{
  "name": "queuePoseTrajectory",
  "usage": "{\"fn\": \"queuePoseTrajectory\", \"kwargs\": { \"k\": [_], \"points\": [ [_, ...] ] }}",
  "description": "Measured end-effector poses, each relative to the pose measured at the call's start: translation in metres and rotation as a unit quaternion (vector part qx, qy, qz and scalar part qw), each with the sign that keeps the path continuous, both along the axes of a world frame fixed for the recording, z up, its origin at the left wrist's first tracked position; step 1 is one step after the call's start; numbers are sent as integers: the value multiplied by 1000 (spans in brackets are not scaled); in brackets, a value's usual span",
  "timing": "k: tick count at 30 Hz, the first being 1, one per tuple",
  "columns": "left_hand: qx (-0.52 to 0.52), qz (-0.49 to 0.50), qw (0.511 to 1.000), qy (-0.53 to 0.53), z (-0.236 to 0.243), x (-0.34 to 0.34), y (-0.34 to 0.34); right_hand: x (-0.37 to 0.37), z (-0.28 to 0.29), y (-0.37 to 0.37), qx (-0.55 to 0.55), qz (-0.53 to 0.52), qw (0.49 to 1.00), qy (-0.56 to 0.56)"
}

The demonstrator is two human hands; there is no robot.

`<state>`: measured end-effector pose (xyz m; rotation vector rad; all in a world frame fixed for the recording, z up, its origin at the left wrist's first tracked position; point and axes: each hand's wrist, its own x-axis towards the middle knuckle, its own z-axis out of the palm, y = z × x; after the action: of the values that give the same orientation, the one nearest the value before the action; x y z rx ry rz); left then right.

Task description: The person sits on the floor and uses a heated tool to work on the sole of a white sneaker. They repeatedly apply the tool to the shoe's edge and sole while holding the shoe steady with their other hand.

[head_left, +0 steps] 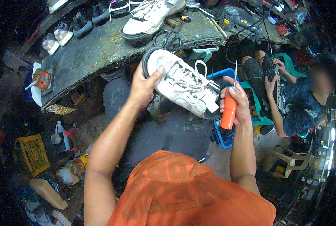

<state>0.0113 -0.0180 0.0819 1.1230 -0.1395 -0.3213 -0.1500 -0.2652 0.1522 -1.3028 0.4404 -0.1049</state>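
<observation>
My left hand [142, 85] grips a white lace-up sneaker [175, 75] around its toe, thumb on the upper. The shoe hangs above my lap, its toe up and to the left and its heel toward my right hand. In my right hand [239, 98] is an awl with an orange handle [228, 111], its thin metal point standing upward. The fingers wrap the handle's upper part, beside the sneaker's heel and apart from it. White laces [201, 71] loop loosely over the tongue.
A worn workbench [96, 56] crosses ahead, bearing another white sneaker [153, 19], black-handled scissors [169, 39] and an orange tub [42, 79]. A blue basket [225, 141] sits beside my legs. Another person [302, 100] works at the right. A yellow crate [33, 154] lies at left.
</observation>
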Motion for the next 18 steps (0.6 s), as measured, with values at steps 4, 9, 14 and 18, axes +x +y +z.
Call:
{"fn": "queuePoseTrajectory", "kwargs": {
  "k": [4, 9, 14, 18],
  "points": [
    [17, 53, 998, -27, 16, 16, -25, -14, 5, -15, 68, 29, 997, -26],
    [96, -207, 971, -66, 74, 64, 11, -36, 13, -20, 41, 29, 999, -10],
    [392, -349, 823, -217, 48, 29, -12, -50, -16, 2, -18, 53, 989, 139],
    [423, -410, 800, -117, 9, 5, -33, -56, -38, 21, -79, 127, 969, 195]
  ]
}}
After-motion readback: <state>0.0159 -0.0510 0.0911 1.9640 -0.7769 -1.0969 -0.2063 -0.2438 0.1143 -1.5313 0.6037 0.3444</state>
